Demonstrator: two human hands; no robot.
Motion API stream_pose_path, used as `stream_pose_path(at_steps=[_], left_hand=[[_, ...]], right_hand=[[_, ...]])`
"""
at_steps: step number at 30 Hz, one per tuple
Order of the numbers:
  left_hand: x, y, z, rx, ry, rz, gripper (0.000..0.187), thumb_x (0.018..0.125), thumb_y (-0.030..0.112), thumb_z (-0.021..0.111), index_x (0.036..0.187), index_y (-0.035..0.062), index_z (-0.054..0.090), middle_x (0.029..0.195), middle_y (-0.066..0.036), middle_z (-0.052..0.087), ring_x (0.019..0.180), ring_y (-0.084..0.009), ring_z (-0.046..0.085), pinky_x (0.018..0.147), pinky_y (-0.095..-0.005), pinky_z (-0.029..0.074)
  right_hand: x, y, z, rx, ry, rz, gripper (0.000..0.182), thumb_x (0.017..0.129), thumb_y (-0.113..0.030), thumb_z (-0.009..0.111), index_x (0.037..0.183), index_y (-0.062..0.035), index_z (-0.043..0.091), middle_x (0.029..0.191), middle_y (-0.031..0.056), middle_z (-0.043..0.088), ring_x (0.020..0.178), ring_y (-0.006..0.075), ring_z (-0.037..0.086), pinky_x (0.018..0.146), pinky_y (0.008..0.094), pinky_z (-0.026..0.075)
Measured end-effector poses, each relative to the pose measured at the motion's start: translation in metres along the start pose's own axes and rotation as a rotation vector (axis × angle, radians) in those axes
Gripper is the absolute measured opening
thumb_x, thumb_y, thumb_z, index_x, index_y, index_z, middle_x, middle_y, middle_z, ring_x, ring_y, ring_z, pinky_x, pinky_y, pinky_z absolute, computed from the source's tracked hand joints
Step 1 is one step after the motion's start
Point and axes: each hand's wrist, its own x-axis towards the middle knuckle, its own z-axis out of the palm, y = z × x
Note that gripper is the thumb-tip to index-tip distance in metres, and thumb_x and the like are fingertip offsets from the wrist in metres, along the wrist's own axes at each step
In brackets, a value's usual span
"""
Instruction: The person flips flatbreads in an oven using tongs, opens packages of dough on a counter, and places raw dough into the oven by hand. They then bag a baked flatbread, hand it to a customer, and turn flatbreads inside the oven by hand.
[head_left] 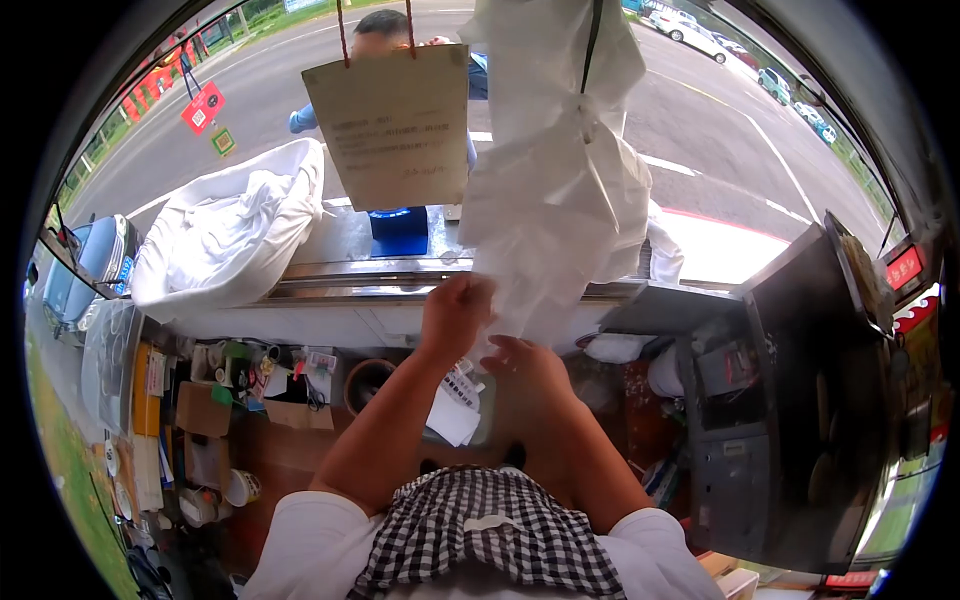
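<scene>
White plastic bags [560, 190] hang in a bunch from above, in front of the counter, their lower end reaching down between my hands. My left hand [460, 308] is closed at the lower left edge of the bags; what its fingers pinch is blurred, but it touches the white plastic. Just below the bags' bottom edge is my right hand [520, 362], its fingers bent toward the plastic and partly apart. A cardboard sign [395, 130] with writing hangs on red cords to the left of the bags.
A cloth-lined basket [235, 225] stands on the counter at left, near a blue stand [399, 232]. Beyond the counter is a person [383, 30], partly behind the sign. Boxes [203, 410] fill the lower left. A dark metal cabinet [735, 480] is at right.
</scene>
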Motion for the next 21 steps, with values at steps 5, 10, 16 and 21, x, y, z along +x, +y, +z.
stream_pose_path(at_steps=[5,10,16,21], left_hand=[[-0.022,-0.004,-0.053,-0.049,0.004,-0.023,0.016,0.097,0.007,0.058,0.108,0.0034,0.068,0.080,0.000,0.061,0.061,-0.0042,0.051,0.050,-0.0233,0.043],[-0.051,-0.002,-0.110,-0.073,-0.219,-0.014,0.020,0.098,0.002,0.055,0.113,0.0027,0.069,0.083,0.001,0.064,0.070,-0.0042,0.054,0.058,-0.0204,0.044],[-0.087,0.031,-0.163,-0.125,-0.302,-0.198,0.018,0.098,0.007,0.058,0.112,0.0027,0.069,0.085,-0.001,0.067,0.076,-0.0059,0.058,0.064,-0.0224,0.046],[-0.096,0.026,-0.197,0.146,-0.072,-0.077,0.023,0.094,0.015,0.066,0.112,0.0009,0.069,0.087,-0.002,0.067,0.071,-0.0090,0.058,0.067,-0.0259,0.048]], right_hand=[[-0.021,-0.017,-0.027,0.367,0.059,-0.033,0.040,0.084,-0.017,0.077,0.120,-0.0059,0.066,0.098,0.0099,0.071,0.084,0.0220,0.069,0.075,0.0333,0.055],[0.008,-0.017,-0.034,0.372,0.237,-0.118,0.046,0.084,-0.014,0.076,0.127,-0.0060,0.061,0.113,0.0114,0.068,0.096,0.0220,0.066,0.084,0.0330,0.053],[0.038,-0.014,0.008,0.833,-0.413,0.027,0.053,0.092,-0.021,0.069,0.140,-0.0047,0.052,0.132,0.0102,0.061,0.114,0.0168,0.059,0.098,0.0321,0.048],[0.033,-0.056,0.025,0.624,-0.408,0.107,0.020,0.093,-0.016,0.067,0.103,0.0010,0.070,0.091,0.0045,0.071,0.087,0.0100,0.063,0.081,0.0251,0.049]])
